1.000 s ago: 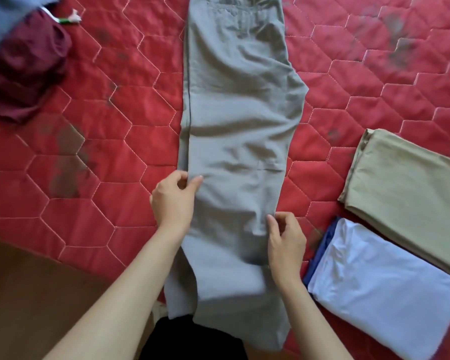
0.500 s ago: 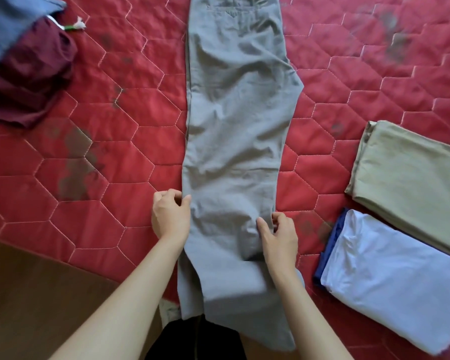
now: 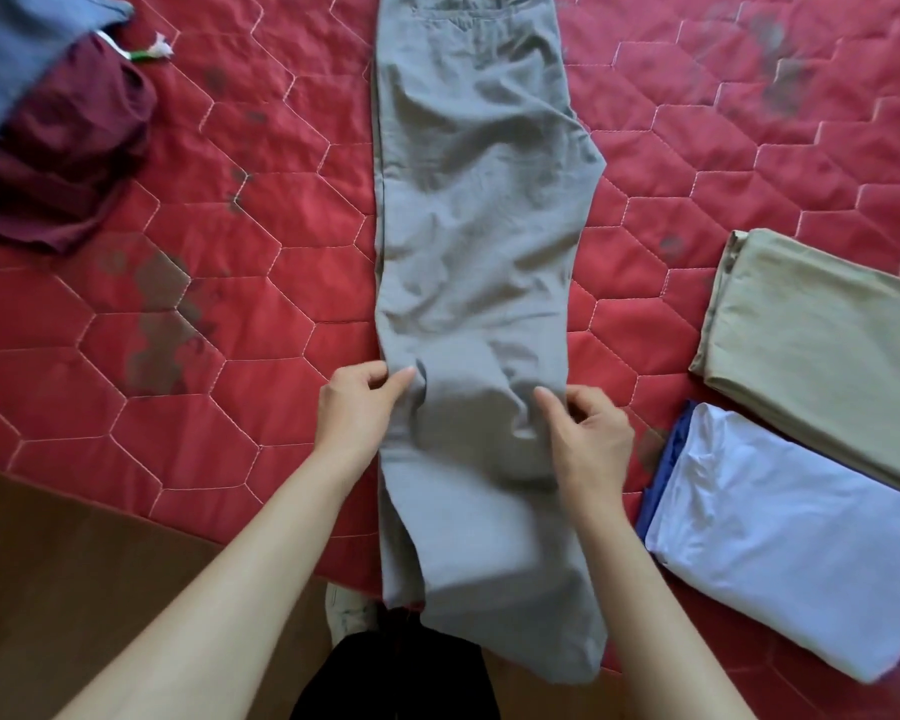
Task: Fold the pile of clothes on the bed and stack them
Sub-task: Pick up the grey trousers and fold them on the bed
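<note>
Both hands pinch the grey trousers (image 3: pixel 479 241), left hand (image 3: pixel 357 407) at the 9 o'clock edge, right hand (image 3: pixel 585 439) at 3 o'clock. They lie lengthwise on the red quilted bed (image 3: pixel 230 314), legs trailing toward 6 o'clock. Next, likely, lifting the legs toward 12 o'clock.

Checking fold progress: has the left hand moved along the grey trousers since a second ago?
Cannot tell; the camera shifted too. The left hand pinches the grey trousers at their left edge as before.
</note>
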A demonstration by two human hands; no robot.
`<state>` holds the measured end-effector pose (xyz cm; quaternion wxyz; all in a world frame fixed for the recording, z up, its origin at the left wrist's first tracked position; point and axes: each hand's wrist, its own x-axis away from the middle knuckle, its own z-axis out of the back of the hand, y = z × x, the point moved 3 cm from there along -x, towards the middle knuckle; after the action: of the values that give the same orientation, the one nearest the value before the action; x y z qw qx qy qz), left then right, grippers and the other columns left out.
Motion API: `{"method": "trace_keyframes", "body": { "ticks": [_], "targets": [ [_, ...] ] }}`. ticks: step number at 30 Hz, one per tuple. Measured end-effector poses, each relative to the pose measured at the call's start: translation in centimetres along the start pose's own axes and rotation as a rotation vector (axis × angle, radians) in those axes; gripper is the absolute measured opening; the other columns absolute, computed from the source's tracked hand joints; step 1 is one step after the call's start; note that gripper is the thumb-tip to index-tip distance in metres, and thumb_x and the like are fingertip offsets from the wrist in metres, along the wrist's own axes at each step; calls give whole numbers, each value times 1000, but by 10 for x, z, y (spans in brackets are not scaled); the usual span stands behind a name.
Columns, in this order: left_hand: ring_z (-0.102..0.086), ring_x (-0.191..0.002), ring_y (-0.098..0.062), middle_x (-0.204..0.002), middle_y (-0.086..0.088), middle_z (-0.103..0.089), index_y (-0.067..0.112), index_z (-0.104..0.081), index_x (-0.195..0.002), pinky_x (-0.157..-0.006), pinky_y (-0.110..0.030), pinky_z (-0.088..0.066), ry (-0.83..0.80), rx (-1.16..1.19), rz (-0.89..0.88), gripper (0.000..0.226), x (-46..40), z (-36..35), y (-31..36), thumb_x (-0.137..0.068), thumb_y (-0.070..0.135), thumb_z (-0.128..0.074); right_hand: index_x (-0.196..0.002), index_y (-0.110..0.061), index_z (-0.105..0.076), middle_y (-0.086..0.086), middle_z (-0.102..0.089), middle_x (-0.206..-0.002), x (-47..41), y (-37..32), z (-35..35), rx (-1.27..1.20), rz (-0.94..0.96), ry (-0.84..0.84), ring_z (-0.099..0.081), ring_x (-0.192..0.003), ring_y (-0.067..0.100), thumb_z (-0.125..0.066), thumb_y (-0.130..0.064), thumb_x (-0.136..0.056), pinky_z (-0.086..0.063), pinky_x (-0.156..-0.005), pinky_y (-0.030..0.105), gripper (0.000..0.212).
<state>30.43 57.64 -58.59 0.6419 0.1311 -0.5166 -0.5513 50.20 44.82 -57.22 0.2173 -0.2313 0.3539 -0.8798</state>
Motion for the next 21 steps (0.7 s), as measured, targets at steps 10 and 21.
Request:
{"method": "trace_keyframes", "body": {
  "ticks": [10, 21],
  "targets": [
    [-52, -77, -34, -66, -4, -52, 15, -48, -64, -59, -35, -33, 143, -333, 136, 34, 27, -15, -45, -87, 35, -64, -84, -22, -68, -5, -64, -83, 14, 48, -6, 182, -128, -114, -59, -80, 17, -67, -38, -86, -45, -70, 36, 17],
    [-62, -91, -20, -102, 1, -65, 21, -62, -114, -86, -36, -48, 276, -87, 9, 33, -41, -4, -21, -86, 36, -67, -132, -13, -50, 4, -52, -120, -37, 28, -23, 196, 19, -16, -51, -109, 20, -66, -31, -89, -42, -96, 35, 49]
  ]
}}
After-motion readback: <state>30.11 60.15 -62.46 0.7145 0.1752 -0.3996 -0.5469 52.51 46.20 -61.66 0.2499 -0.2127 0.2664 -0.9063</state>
